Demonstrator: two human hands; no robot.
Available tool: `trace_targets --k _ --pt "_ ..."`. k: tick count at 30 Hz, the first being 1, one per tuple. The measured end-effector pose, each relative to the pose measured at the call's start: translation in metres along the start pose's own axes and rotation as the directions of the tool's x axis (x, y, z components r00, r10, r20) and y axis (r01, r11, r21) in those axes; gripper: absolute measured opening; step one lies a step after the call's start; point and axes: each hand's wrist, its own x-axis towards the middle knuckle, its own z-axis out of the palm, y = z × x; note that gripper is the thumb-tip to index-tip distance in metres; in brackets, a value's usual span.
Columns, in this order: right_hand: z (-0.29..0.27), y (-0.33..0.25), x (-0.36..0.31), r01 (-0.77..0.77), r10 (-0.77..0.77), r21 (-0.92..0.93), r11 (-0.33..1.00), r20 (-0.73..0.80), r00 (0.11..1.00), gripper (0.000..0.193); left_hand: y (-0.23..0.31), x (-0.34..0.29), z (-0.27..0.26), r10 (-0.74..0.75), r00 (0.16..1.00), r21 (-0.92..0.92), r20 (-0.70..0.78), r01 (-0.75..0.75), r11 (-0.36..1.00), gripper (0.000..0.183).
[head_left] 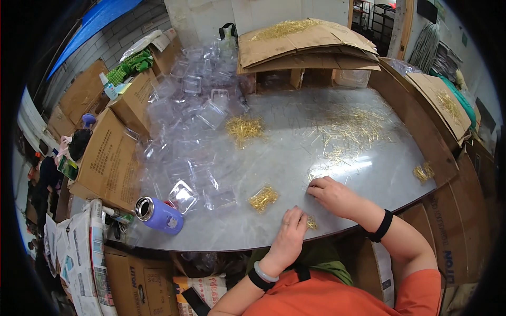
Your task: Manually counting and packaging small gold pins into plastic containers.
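Observation:
My left hand (pixel 288 234) is low over the table's front edge, fingers curled together. A small bunch of thin gold-coloured pins (pixel 311 223) sticks out beside its fingertips, apparently held there. My right hand (pixel 336 197) is to the right and a little farther out, its fingertips pinched down on the tabletop. What they pinch, if anything, is hidden. Loose gold pins (pixel 350 131) lie scattered beyond that hand. Left of my hands sits a small heap of the same pins (pixel 263 198), with a larger heap (pixel 245 130) farther back. Another little bundle (pixel 423 171) rests at the right edge.
Many clear plastic boxes (pixel 195 124) pile over the table's left side. An uncapped purple bottle (pixel 161 216) stands at the front left. Cardboard sheets (pixel 308 45) form a raised shelf at the back. Cardboard boxes (pixel 108 160) flank the left, and a cardboard wall (pixel 421 126) borders the right.

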Motion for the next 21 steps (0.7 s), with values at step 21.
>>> trace_targets --k 21 --pt "-0.009 0.019 0.006 -0.119 0.117 0.123 0.985 0.018 0.993 0.032 0.002 0.002 0.001 -0.005 1.0 0.036 0.007 0.004 0.999 0.04"
